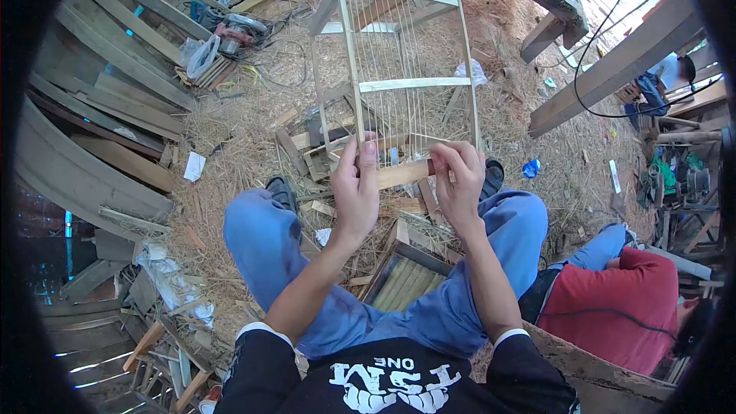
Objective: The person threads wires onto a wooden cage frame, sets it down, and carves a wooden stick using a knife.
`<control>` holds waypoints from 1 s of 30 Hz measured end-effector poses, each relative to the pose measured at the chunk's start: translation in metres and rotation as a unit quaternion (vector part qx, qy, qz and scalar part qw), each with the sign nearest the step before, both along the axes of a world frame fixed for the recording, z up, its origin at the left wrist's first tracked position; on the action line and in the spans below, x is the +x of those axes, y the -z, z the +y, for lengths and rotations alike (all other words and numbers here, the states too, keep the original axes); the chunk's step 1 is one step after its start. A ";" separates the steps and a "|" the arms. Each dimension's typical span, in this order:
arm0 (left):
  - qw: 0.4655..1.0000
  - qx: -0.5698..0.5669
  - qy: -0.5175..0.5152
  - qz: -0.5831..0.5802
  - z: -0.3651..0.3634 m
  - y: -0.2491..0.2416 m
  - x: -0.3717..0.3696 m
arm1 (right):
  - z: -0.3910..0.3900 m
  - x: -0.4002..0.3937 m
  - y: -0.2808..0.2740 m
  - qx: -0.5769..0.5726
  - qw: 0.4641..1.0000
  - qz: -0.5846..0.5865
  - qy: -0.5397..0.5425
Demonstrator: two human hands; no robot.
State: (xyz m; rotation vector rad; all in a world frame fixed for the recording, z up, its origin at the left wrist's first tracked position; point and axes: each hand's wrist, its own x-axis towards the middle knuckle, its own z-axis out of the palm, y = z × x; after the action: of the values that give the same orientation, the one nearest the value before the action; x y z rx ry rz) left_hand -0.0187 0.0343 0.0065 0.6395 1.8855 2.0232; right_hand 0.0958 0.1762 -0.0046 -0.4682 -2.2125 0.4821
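Pale wood makes the frame (416,84), which extends forward from between the knees, with thin cords (383,54) running along its length. Its near end is close to the body, probably so that both hands can reach it without stretching. The strip (402,175) goes across this near end, from one hand to the other; being held at both sides, it should not turn easily.

The left hand (356,193) is nearly closed, thumb and fingers clamped on the left rail of the frame, with the strip's left end against it. The right hand (460,184) is bent, its thumb and forefinger pinched together on the strip's right end, while the other fingers are curled more loosely near the right rail (what they touch there, I cannot tell).

Between the legs, below the hands, lies a slatted wooden box (400,231). Straw and shavings cover the ground around, and a person in a red shirt (613,310) is at the right side.
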 end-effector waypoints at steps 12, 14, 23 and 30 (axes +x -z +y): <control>0.998 0.049 -0.014 -0.045 -0.003 0.008 -0.013 | 0.001 0.013 -0.004 0.070 0.990 0.099 -0.072; 0.998 0.045 -0.037 -0.034 -0.005 0.008 -0.017 | -0.006 0.014 -0.002 0.098 0.991 0.076 -0.055; 0.999 0.025 -0.012 0.018 -0.023 0.004 -0.016 | -0.008 0.011 -0.020 0.017 0.999 -0.011 -0.042; 0.995 0.025 0.005 0.092 -0.025 0.002 -0.006 | -0.004 0.007 -0.010 -0.113 0.985 -0.032 -0.128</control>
State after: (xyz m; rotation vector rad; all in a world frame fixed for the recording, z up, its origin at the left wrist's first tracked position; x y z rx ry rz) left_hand -0.0246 0.0090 0.0043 0.8752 1.9311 2.0733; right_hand 0.1031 0.1725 0.0051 -0.3191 -2.3034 0.8725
